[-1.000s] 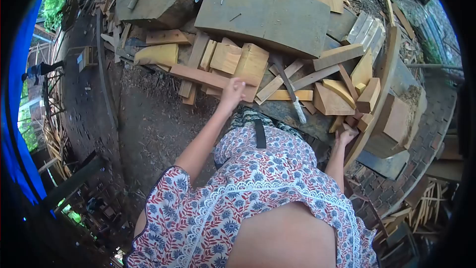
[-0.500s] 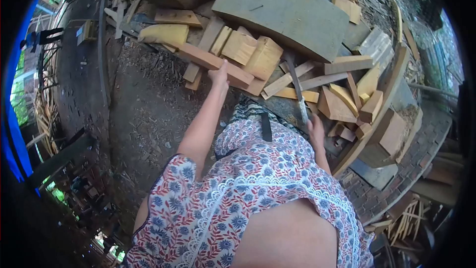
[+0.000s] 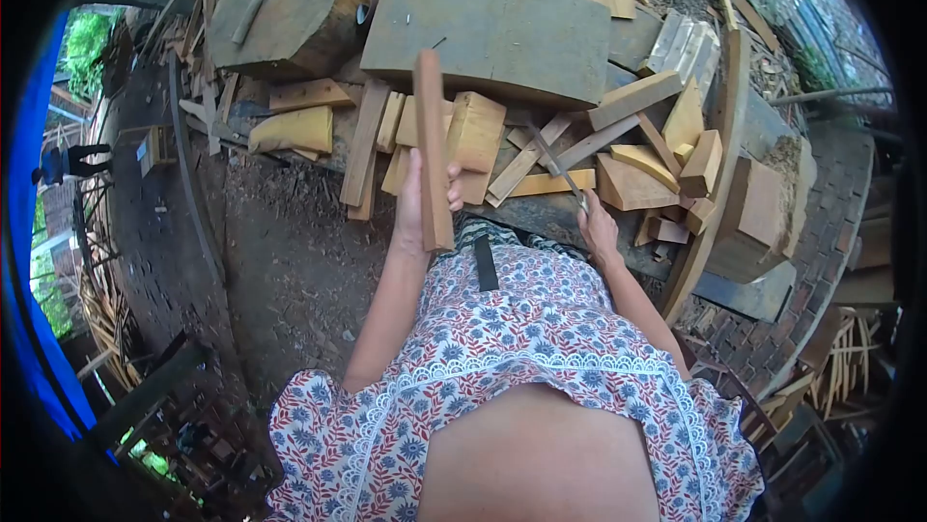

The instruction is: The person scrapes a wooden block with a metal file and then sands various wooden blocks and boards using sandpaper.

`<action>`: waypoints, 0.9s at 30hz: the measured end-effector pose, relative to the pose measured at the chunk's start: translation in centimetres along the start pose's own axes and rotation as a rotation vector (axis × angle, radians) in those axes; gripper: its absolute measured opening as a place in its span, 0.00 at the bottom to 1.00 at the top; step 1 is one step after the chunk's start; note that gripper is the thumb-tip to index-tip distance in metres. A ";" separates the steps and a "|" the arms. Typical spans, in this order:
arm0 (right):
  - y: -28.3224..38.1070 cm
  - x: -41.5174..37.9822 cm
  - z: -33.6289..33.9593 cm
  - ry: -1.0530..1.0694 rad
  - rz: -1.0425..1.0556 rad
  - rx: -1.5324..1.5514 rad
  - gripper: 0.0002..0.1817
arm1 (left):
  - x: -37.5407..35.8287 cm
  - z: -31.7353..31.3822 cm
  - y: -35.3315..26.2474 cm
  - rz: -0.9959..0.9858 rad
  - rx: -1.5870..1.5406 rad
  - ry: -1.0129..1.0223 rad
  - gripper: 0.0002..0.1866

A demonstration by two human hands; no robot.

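My left hand is closed round a reddish-brown wooden block, long and square-edged. The block points away from me, over the near edge of the wood pile, with my fingertips showing on its right side. In my right hand is the handle end of a long-bladed knife; its dark narrow blade slants away to the left over the offcuts. Between the hands and just beyond them are a pale wood block and a yellowish strip.
Two large grey timber blocks stand behind the offcuts. A long beam runs along the right, beside a chunky block. Dirt ground with chips lies on the left. Farther left, a person is in the background.
My left hand has lifted the reddish-brown block off the pile and turned it from crosswise to pointing away. My right hand, with the knife, has shifted slightly left and away in view.
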State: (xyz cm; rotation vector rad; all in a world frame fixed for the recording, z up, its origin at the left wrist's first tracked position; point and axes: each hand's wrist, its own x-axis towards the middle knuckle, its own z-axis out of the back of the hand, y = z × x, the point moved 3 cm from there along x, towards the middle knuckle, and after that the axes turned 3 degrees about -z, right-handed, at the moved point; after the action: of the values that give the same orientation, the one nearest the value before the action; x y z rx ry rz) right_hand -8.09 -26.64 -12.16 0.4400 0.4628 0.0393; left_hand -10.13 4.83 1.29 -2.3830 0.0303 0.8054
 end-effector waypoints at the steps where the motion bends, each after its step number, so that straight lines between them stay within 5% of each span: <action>1: 0.3 -1.1 1.7 -0.011 -0.021 0.024 0.22 | 0.8 -1.2 0.6 0.115 -0.026 0.128 0.27; 7: -0.1 -6.2 8.4 -0.082 -0.168 0.256 0.24 | 6.0 -5.7 4.8 0.564 -0.235 0.298 0.27; 11: 3.5 -7.4 12.2 -0.370 0.169 0.324 0.20 | 7.4 -5.0 6.3 0.649 -0.179 0.300 0.27; 13: 6.7 -8.4 14.5 -0.118 0.304 0.324 0.21 | 7.3 -5.0 6.0 0.632 -0.201 0.297 0.24; 17: 9.1 -8.5 16.7 0.000 0.534 0.069 0.22 | 6.4 -6.3 5.0 0.592 -0.102 0.260 0.22; 23: 6.4 -4.0 15.1 -0.119 0.445 -0.003 0.20 | 7.4 -5.7 5.5 0.808 -0.303 0.278 0.20; 27: 8.1 -4.0 16.4 -0.018 0.614 0.110 0.19 | 8.5 -4.8 5.9 0.688 -0.171 0.171 0.21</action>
State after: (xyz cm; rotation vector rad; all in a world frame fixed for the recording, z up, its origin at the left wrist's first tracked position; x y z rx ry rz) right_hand -3.99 -26.39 6.08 0.6781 0.2989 0.6045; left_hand -1.83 -1.22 -3.68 -2.6158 0.9244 0.9226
